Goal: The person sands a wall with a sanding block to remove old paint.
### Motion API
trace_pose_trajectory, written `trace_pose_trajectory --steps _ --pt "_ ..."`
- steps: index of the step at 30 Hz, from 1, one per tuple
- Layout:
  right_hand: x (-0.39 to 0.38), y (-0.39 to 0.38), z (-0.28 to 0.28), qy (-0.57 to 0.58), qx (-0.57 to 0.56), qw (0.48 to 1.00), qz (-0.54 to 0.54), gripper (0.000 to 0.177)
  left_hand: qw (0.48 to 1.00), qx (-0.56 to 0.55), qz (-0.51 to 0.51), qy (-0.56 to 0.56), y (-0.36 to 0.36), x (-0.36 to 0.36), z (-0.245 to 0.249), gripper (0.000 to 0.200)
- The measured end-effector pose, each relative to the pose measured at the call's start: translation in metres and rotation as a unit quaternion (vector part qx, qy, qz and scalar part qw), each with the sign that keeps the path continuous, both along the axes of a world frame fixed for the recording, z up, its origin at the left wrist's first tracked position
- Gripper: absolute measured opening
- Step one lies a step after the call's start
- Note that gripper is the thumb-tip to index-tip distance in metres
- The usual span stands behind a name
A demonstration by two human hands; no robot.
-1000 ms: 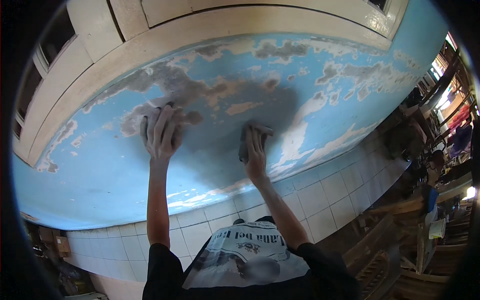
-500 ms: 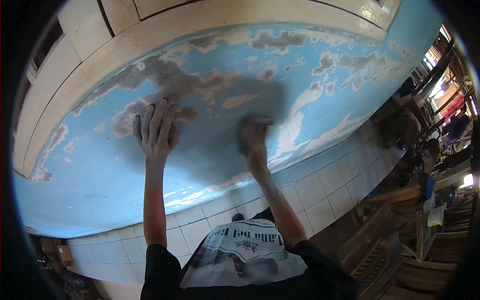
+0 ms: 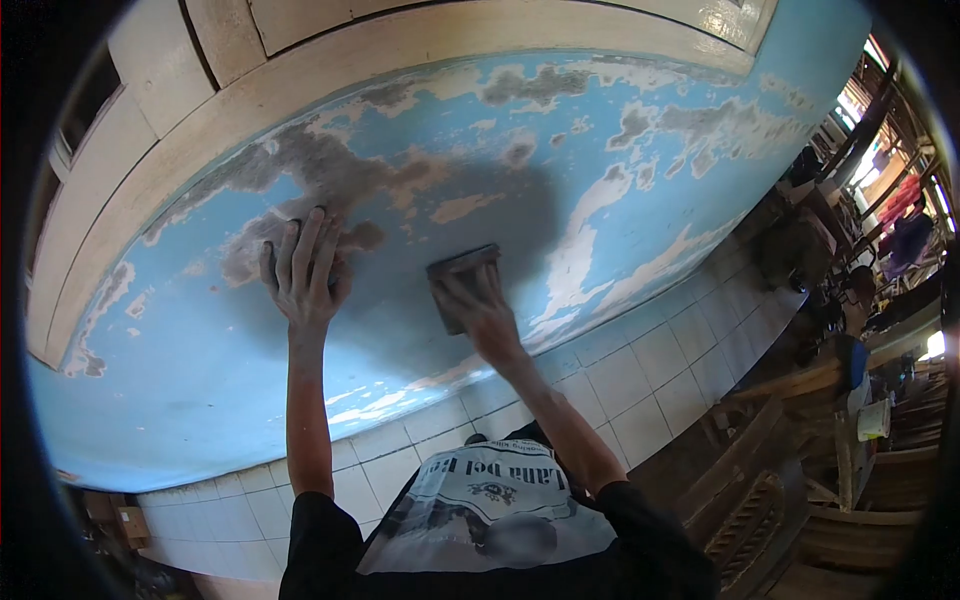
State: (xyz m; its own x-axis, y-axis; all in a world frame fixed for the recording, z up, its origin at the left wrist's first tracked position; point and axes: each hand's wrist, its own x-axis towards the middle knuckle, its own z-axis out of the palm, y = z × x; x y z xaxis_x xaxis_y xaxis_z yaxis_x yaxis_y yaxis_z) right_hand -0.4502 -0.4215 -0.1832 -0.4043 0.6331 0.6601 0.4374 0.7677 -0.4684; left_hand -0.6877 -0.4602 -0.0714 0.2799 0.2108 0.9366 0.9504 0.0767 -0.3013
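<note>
A blue wall [image 3: 200, 360] with peeling, patchy paint fills the view. My left hand [image 3: 303, 270] lies flat against it with fingers spread, on a grey bare patch. My right hand [image 3: 480, 305] presses a dark rectangular sanding pad [image 3: 455, 275] against the wall, just right of the left hand. The pad's upper left part shows above my fingers; the rest is under my palm.
A cream wooden window frame [image 3: 330, 85] runs above the painted area. White tiles [image 3: 650, 370] cover the wall below it. Wooden chairs and furniture [image 3: 790, 480] crowd the lower right, with a container [image 3: 873, 420] on them.
My right hand has slid the sanding pad left and slightly down across the wall. My left hand has stayed flat on the same patch.
</note>
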Motion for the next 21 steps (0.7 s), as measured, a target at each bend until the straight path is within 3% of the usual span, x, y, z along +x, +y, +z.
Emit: trace_pose_trajectory --steps 2,4,6,7,8,10,11,12,14,15,16,18,20,21 --pt "0.011 0.021 -0.011 -0.003 0.056 0.997 -0.045 0.066 1.0 -0.001 0.004 0.004 -0.002 0.0 0.002 0.038" --pt "0.008 0.025 -0.009 0.043 0.037 0.995 -0.082 0.069 1.0 0.0 0.007 0.007 -0.002 -0.001 0.005 0.038" --pt "-0.009 0.02 -0.013 0.174 -0.021 0.979 -0.107 0.066 1.0 -0.003 0.003 0.002 -0.003 0.001 0.001 0.038" --pt "-0.011 0.012 -0.014 0.073 0.008 0.992 -0.104 0.064 1.0 -0.006 0.008 -0.001 -0.003 0.001 0.001 0.037" --pt "-0.007 0.015 -0.017 0.074 0.01 0.992 -0.105 0.064 1.0 -0.009 0.012 -0.002 -0.002 0.001 0.001 0.037" --pt "0.004 0.023 -0.018 -0.03 0.076 0.995 -0.057 0.053 1.0 -0.004 0.009 0.003 0.0 0.001 0.001 0.037" --pt "0.006 0.027 -0.007 0.103 0.059 0.988 -0.099 0.052 1.0 0.0 0.008 0.004 -0.001 0.0 0.0 0.037" --pt "0.003 0.028 -0.01 0.103 0.058 0.988 -0.097 0.052 1.0 0.0 0.011 0.004 -0.002 -0.002 0.001 0.037" --pt "-0.002 0.022 -0.001 0.236 -0.046 0.968 -0.071 0.047 1.0 -0.006 0.018 -0.003 -0.002 0.0 0.0 0.036" --pt "-0.006 0.005 0.013 0.112 0.009 0.986 -0.126 0.052 1.0 -0.007 0.013 -0.003 -0.001 0.001 0.001 0.036" --pt "-0.001 0.01 0.005 0.112 0.009 0.985 -0.131 0.052 1.0 0.001 0.01 -0.002 0.0 0.001 0.001 0.036" --pt "0.01 0.021 -0.018 -0.063 0.099 0.991 -0.062 0.043 1.0 0.006 0.007 0.0 0.0 0.002 0.0 0.035" --pt "0.012 0.025 0.005 0.006 0.061 0.993 -0.099 0.049 1.0 0.005 0.018 0.006 -0.001 0.0 0.0 0.034" --pt "0.007 0.028 0.003 0.102 0.013 0.984 -0.149 0.052 1.0 0.005 0.02 0.006 -0.003 -0.001 0.001 0.034"
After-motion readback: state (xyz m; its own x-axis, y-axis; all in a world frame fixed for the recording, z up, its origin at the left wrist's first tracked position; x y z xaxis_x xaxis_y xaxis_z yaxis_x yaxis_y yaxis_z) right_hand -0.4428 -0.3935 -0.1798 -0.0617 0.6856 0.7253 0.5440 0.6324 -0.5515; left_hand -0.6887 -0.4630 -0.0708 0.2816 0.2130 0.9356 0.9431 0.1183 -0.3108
